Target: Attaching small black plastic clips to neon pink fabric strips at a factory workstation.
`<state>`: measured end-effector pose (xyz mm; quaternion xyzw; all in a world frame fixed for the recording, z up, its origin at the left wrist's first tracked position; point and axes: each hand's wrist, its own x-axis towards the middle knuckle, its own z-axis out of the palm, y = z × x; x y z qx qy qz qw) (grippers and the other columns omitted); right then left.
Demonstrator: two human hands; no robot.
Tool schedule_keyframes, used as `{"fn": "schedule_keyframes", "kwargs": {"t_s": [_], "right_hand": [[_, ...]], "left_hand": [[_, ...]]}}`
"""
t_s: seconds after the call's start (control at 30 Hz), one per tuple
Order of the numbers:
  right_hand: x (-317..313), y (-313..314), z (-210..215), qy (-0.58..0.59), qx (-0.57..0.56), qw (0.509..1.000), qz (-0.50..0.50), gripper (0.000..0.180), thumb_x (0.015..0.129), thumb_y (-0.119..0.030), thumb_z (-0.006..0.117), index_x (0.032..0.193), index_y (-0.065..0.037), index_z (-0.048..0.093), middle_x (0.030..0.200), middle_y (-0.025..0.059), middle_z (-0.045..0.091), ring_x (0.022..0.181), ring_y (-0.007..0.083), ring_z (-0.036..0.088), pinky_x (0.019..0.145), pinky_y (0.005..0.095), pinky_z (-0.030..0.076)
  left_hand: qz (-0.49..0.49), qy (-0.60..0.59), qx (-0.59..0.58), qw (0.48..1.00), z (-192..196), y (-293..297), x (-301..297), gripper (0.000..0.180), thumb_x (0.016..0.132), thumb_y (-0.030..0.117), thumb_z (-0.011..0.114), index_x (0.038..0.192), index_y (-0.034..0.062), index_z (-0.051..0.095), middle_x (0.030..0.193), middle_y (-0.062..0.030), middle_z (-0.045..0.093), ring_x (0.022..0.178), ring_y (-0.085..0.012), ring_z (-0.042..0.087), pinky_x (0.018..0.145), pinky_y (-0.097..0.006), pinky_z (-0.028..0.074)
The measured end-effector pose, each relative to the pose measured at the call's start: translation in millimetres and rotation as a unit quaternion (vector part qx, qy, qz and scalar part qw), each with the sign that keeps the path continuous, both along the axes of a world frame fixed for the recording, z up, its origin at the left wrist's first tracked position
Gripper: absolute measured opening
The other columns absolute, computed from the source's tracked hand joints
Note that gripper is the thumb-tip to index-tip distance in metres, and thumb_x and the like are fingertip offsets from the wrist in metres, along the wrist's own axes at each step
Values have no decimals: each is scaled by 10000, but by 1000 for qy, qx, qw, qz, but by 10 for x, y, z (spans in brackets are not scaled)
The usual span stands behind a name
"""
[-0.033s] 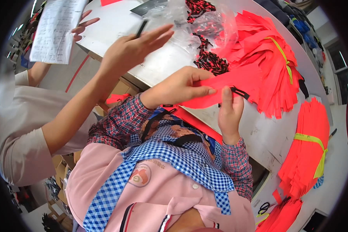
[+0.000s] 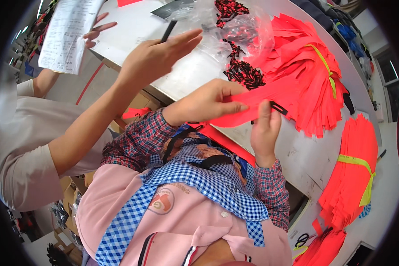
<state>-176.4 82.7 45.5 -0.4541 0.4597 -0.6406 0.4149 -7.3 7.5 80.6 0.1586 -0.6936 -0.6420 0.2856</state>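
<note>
A head-worn, wide fisheye view looks steeply down from close above the pink polo shirt [image 2: 204, 206], facing out over the hands [image 2: 265, 135] to the worktop [image 2: 306, 155].

Strips [image 2: 297, 66] on table [image 2: 306, 164], small pieces [image 2: 244, 75] left

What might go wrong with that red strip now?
The black clip might slip, since the right hand seems to pinch it near one end. The left hand, holding the strip, could get bumped: a co-worker's hand is close. The little black pieces might scatter, being heaped near the strip.
</note>
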Motion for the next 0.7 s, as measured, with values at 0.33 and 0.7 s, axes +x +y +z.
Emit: {"fn": "schedule_keyframes", "kwargs": {"t_s": [0.33, 0.7], "right_hand": [[-32, 20, 128, -22, -50, 998, -15, 223, 917, -64, 602, 1127, 10, 584, 1100, 43, 610, 978, 108, 565, 883, 278, 451], [-166, 34, 111, -122, -90, 987, 46, 182, 904, -122, 649, 1036, -10, 593, 955, 35, 639, 831, 87, 588, 711, 245, 479]], "left_hand": [[26, -45, -26, 998, -11, 4, 16, 180, 903, 99, 612, 1039, -12, 651, 765, 53, 571, 693, -16, 486, 596, -210, 419], [59, -39, 59, 996, -10, 45, 29, 233, 924, 123, 617, 1094, -36, 631, 872, 28, 631, 781, -21, 537, 689, -199, 465]]}}
